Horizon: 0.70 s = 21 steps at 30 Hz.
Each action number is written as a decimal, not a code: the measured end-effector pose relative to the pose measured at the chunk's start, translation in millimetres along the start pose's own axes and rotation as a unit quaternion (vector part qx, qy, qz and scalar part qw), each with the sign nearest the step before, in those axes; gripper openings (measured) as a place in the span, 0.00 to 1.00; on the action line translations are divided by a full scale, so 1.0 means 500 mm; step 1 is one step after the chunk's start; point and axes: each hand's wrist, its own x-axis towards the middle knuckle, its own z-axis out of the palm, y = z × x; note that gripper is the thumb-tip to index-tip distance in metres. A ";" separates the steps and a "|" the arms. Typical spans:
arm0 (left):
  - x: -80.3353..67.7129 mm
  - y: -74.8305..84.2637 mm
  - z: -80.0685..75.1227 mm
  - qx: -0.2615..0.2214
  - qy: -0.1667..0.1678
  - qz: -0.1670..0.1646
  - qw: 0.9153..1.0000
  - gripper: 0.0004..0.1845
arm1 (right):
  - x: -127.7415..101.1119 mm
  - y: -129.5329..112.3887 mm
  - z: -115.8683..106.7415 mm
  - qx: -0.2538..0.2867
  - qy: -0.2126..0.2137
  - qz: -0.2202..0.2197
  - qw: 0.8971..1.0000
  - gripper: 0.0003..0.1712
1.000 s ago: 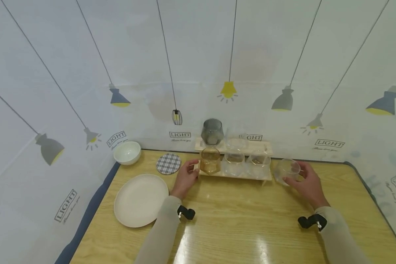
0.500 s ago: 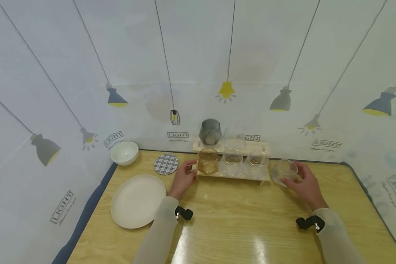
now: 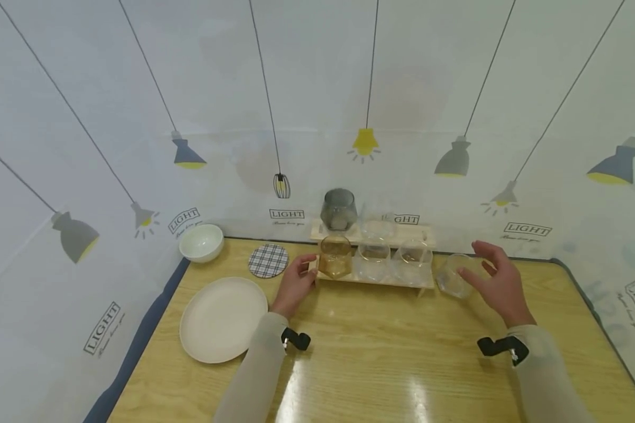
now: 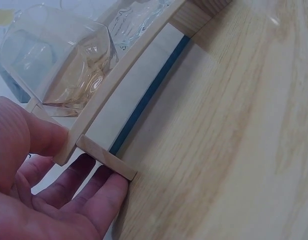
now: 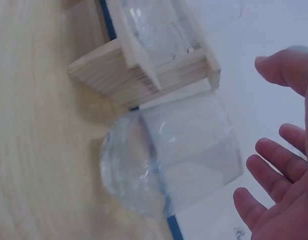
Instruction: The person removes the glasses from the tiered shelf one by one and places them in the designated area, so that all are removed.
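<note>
The clear drinking glass [image 3: 451, 281] stands on the desk [image 3: 370, 352], just beside the right end of the two-tier wooden rack [image 5: 106, 72]. The right hand's grip [image 3: 500, 286] is spread near it, fingers apart from the glass; the left hand's grip [image 3: 295, 286] pinches the rack's left end. An amber glass [image 3: 336, 259] and two clear glasses [image 3: 373, 267] occupy its lower tier, a smoky gray glass [image 3: 339, 210] its upper. Farther left lie a plaid coaster [image 3: 268, 261] and cream plate [image 3: 223, 320].

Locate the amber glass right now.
In the head view, the amber glass stands leftmost on the front tier of the wooden rack, between the left hand and a clear glass.
</note>
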 end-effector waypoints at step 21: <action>0.005 0.002 -0.008 -0.005 -0.022 -0.015 1.000 0.20 | 0.083 -0.203 0.068 0.007 -0.037 -0.072 0.997 0.37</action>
